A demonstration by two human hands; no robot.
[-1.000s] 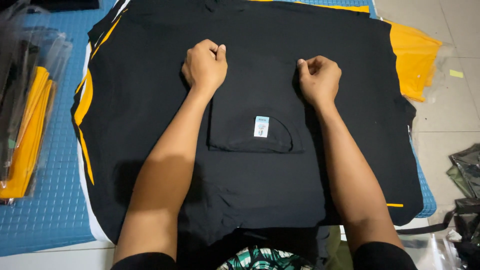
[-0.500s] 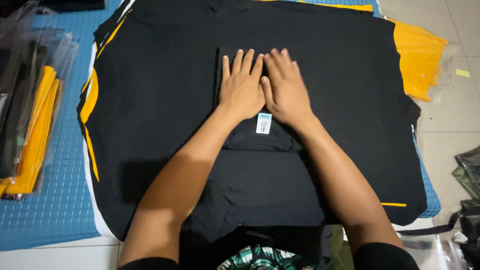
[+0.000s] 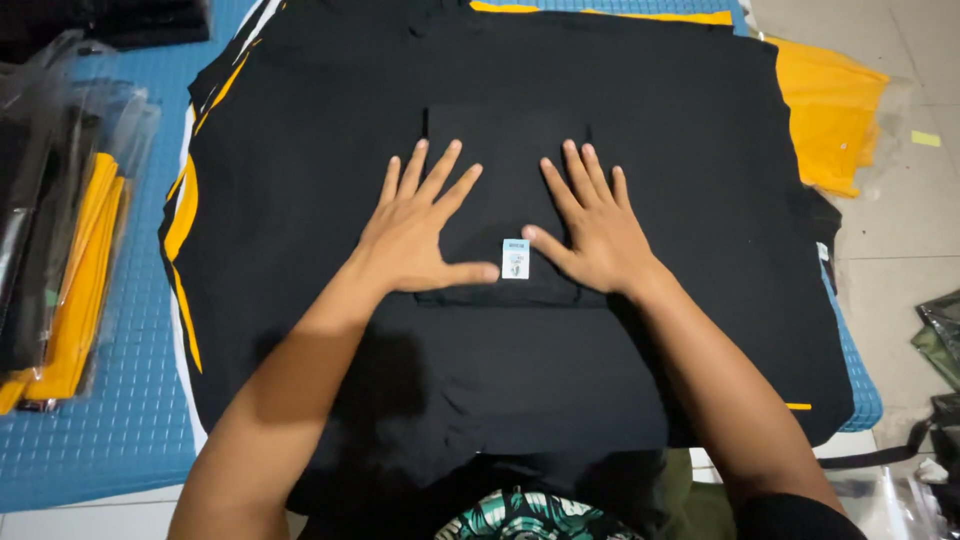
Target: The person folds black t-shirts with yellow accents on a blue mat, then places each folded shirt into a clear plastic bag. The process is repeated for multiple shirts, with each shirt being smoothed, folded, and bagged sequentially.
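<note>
A small folded black garment (image 3: 505, 165) with a white and blue tag (image 3: 515, 259) lies in the middle of a stack of black shirts with yellow trim (image 3: 300, 170). My left hand (image 3: 420, 225) lies flat with fingers spread on the garment's left side. My right hand (image 3: 590, 222) lies flat and spread on its right side. Both thumbs point toward the tag. Neither hand holds anything.
The stack rests on a blue textured mat (image 3: 110, 400) on a tiled floor (image 3: 900, 240). Bagged yellow and black shirts (image 3: 60, 250) sit at the left. A yellow shirt (image 3: 825, 110) pokes out at the upper right. Dark bags (image 3: 940, 340) lie at the right edge.
My hands went from fists at the garment's far corners, to flat together at its middle, and now have slid apart and toward me over the folded garment.
</note>
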